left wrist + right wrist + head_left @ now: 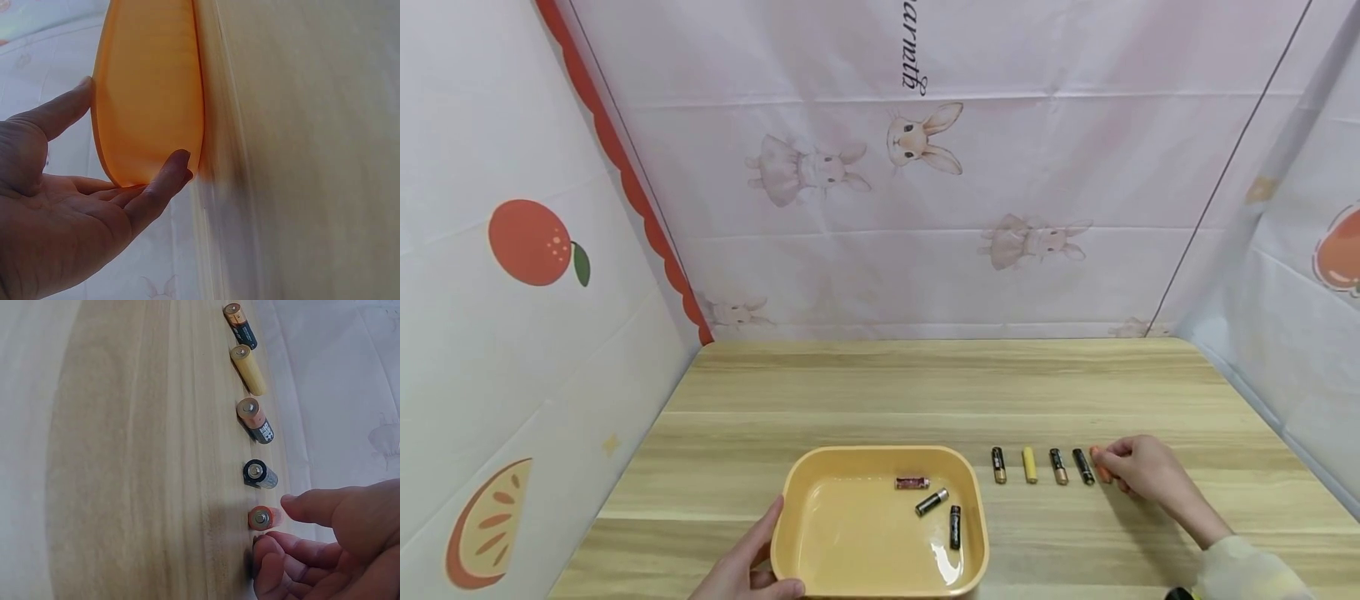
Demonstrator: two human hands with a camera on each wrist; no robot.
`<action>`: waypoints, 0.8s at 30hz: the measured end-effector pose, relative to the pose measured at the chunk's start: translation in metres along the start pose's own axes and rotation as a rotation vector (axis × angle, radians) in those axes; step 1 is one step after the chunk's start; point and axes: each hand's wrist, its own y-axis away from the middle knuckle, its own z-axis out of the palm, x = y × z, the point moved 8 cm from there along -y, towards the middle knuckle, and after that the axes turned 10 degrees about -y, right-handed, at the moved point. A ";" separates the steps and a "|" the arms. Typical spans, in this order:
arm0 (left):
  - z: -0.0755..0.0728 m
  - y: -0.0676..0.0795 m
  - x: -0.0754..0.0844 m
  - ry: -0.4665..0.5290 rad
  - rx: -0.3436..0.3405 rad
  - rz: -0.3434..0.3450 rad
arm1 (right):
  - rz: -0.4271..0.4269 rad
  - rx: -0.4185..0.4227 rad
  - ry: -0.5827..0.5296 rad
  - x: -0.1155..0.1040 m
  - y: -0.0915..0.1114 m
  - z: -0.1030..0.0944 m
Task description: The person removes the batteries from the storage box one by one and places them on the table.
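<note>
My left hand [748,558] holds the left end of a yellow plastic tray [850,542], thumb at the rim and fingers against its outer wall. Inside the tray lie a dark red battery [912,482], a black-and-silver battery [932,502] and a black battery [955,527]. At the right end of a row on the table, my right hand [1150,471] pinches an orange battery [262,517] between thumb and fingers. Left of it in the row are a black battery [1083,467], a black-and-copper battery [1058,467], a yellow battery [1029,465] and another black-and-copper battery [998,465].
The wooden table [925,392] carries the tray and the row of batteries. Printed cloth [880,275] hangs behind it and on both sides. A dark object [1178,593] shows partly at the bottom edge beside the right sleeve [1247,571].
</note>
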 end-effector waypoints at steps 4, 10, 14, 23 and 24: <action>0.000 0.001 0.000 -0.004 0.002 -0.007 | 0.010 0.003 0.009 0.002 0.001 0.000; 0.000 0.001 0.001 -0.006 0.004 -0.026 | 0.014 0.011 0.000 0.001 0.003 -0.002; 0.000 0.002 0.002 -0.017 0.002 -0.024 | 0.012 0.015 -0.006 0.000 0.003 -0.002; -0.001 0.002 0.005 -0.048 0.005 0.000 | -0.071 0.049 0.048 -0.032 0.006 -0.013; -0.001 0.002 0.004 -0.047 0.005 -0.002 | -0.094 0.057 0.058 -0.040 0.008 -0.014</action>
